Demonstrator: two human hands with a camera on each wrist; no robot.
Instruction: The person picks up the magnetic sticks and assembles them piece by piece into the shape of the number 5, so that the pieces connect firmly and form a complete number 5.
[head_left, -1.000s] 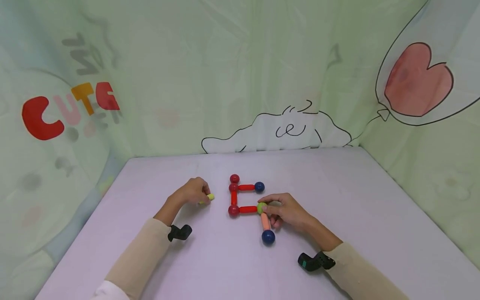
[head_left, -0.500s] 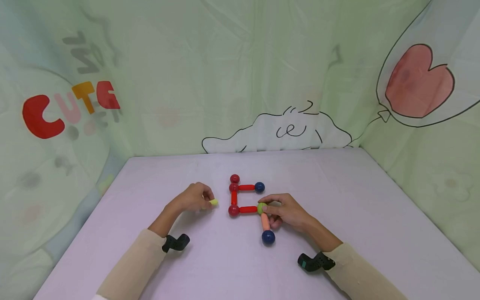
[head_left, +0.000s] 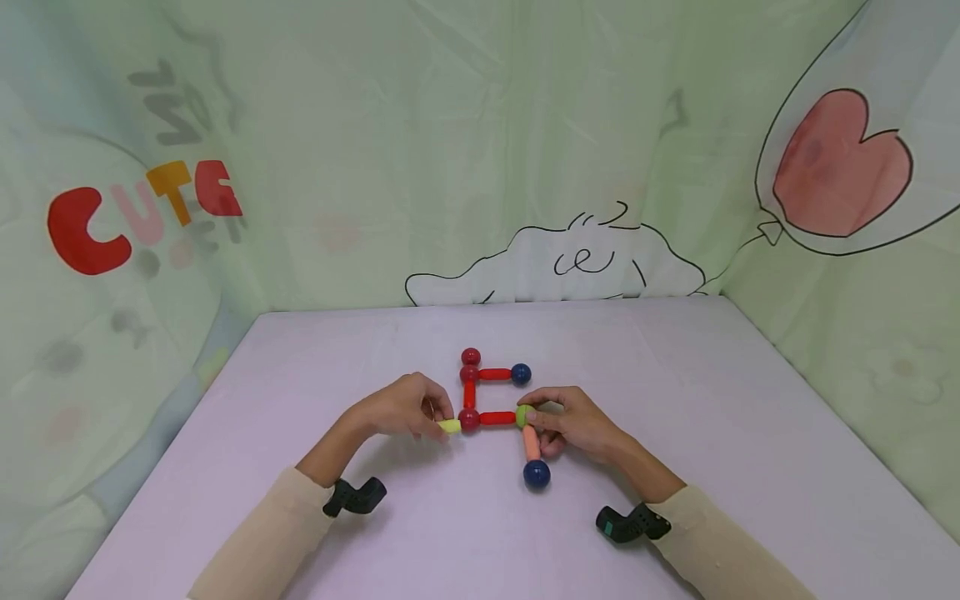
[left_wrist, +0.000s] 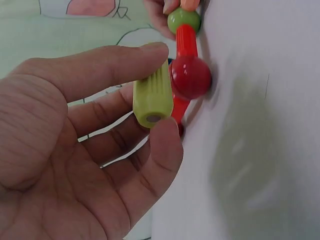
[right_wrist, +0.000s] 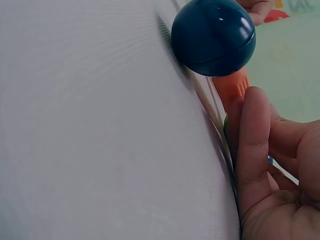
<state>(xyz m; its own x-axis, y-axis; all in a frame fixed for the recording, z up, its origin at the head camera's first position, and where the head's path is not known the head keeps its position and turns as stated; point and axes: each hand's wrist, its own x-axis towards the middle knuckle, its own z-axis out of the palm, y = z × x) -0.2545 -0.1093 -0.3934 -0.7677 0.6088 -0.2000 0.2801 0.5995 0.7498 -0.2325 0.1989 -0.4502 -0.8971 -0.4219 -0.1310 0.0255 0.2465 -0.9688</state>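
Note:
My left hand (head_left: 408,408) pinches a yellow-green magnetic rod (left_wrist: 154,97) between thumb and finger. The rod's far end meets the lower-left red ball (head_left: 469,419); whether it touches is unclear. A metal disc shows in the rod's near end in the left wrist view. From that ball a red rod (head_left: 497,418) runs right to a green ball (head_left: 524,416), which my right hand (head_left: 581,423) pinches. An orange rod (head_left: 532,443) slants from the green ball to a dark blue ball (right_wrist: 214,37). Another red rod (head_left: 469,393) rises to two stacked red balls (head_left: 470,365).
An upper red rod (head_left: 495,374) ends in a second blue ball (head_left: 521,374). The pieces lie on a pale lilac tabletop (head_left: 637,358). A printed green curtain (head_left: 337,167) stands behind and at both sides.
My left hand has moved right and toward me with the yellow-green rod, bringing it to the lower-left red ball. My right hand has stayed on the green ball.

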